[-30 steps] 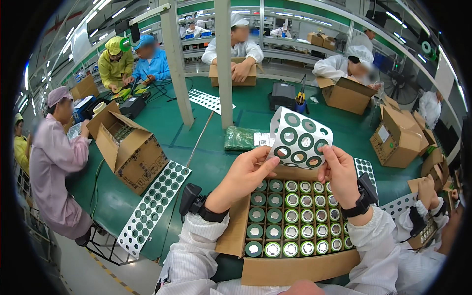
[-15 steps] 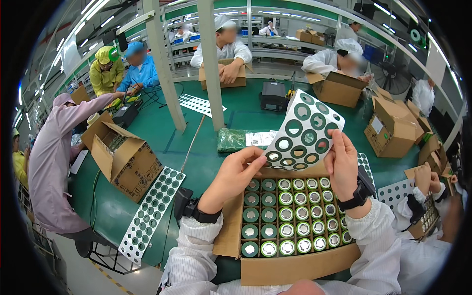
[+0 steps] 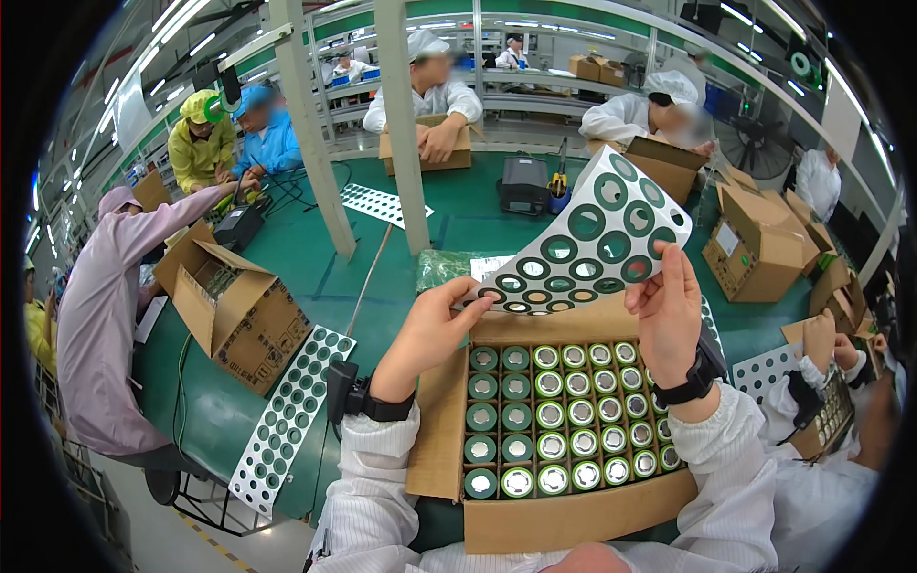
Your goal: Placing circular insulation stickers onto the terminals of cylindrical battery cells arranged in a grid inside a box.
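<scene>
A white sheet of dark green ring stickers (image 3: 585, 250) bends in the air between my hands. My left hand (image 3: 425, 329) pinches its lower left corner between thumb and fingers. The right edge is gripped by my right hand (image 3: 667, 310), thumb against fingers. Below them lies an open cardboard box (image 3: 578, 520), split by cardboard dividers into a grid of upright cylindrical battery cells (image 3: 549, 416). In the two left columns the cells have dark green rings (image 3: 483, 417) on their tops; farther right the visible tops are bare metal with light green rims. My right hand and wrist hide some cells.
Another ring-sticker sheet (image 3: 291, 420) lies left of the box, near an open carton (image 3: 234, 315). Behind are a plastic-wrapped green packet (image 3: 444, 270), a dark device (image 3: 524, 186) and two posts (image 3: 401, 124). Co-workers surround the green table (image 3: 315, 286); one's hands (image 3: 829, 339) are at right.
My left hand has shifted left with its corner of the sheet. The sheet now stretches wider and curves more, its upper part leaning right. My right hand stays at the right edge.
</scene>
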The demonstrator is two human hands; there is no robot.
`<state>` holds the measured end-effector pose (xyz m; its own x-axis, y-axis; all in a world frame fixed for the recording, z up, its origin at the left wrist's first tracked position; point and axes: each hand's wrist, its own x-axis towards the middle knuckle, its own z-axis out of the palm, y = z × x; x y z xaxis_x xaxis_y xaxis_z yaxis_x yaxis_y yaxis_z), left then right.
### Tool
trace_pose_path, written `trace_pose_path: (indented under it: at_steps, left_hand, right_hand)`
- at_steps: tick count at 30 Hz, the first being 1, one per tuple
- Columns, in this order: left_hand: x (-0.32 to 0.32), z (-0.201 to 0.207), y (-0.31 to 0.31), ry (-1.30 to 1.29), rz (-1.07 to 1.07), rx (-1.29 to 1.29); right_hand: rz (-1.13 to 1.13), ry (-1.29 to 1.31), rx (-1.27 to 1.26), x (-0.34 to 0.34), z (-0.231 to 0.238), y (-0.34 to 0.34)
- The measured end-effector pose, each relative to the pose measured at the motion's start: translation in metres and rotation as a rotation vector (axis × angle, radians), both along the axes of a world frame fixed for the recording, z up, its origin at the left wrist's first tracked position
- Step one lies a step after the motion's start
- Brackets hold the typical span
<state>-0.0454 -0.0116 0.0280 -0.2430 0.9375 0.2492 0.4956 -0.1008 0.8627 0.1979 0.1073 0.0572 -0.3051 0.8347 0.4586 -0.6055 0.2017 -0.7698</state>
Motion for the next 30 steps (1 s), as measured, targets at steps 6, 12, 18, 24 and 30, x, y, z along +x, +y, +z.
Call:
trace_pose_path:
  at_steps: [6,12,18,24,30]
  left_hand:
    - [-0.006,-0.018,0.004,-0.126,0.024,0.165]
    - [-0.005,-0.014,0.007,-0.079,0.038,0.147]
    - [-0.006,-0.01,0.005,-0.279,0.025,0.251]
    - [0.002,-0.004,0.003,-0.533,-0.106,0.156]
    - [0.001,-0.007,-0.003,-0.589,-0.15,0.148]
  right_hand:
    - [0.035,0.052,0.045,-0.006,-0.003,0.003]
    - [0.117,0.033,0.001,-0.005,-0.006,0.006]
    - [0.101,0.049,-0.116,-0.002,0.004,0.003]
    - [0.091,0.085,-0.145,0.004,0.001,0.011]
    - [0.113,0.129,-0.155,0.006,0.008,0.011]
